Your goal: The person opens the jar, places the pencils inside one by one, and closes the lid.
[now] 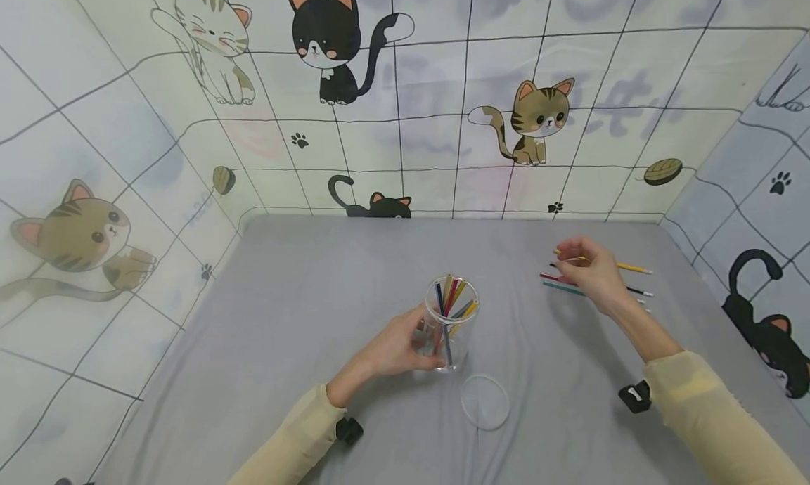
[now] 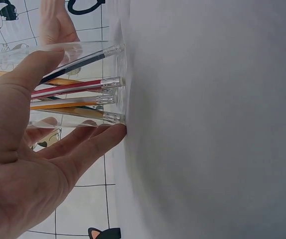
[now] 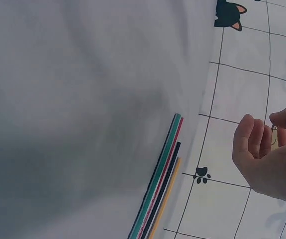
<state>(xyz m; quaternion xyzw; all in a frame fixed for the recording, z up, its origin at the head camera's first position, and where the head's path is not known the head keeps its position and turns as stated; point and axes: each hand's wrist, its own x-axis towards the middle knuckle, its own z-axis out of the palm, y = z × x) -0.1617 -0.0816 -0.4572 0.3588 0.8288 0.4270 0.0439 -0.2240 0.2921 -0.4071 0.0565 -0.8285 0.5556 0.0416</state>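
A clear cup (image 1: pixel 465 341) of pencils stands toward the middle of the grey cloth, and my left hand (image 1: pixel 399 341) grips its side. In the left wrist view, the thumb and fingers wrap the cup wall close to its base. The pencils (image 2: pixel 78 85) inside, red, yellow and dark ones among them, have their eraser ends down at the bottom. Farther right, my right hand (image 1: pixel 591 277) hovers with loosely bent fingers over several loose pencils. These include a yellow pencil (image 1: pixel 635 268) and a teal pencil (image 3: pixel 159 174). Nothing shows between the right fingers in the right wrist view.
A clear round lid (image 1: pixel 485 402) lies flat on the grey cloth (image 1: pixel 304 295), nearer me than the cup. Cat-print sheets (image 1: pixel 430 140) rise as walls at the back and both sides. Each forearm wears a small black device (image 1: pixel 635 397) near its sleeve cuff.
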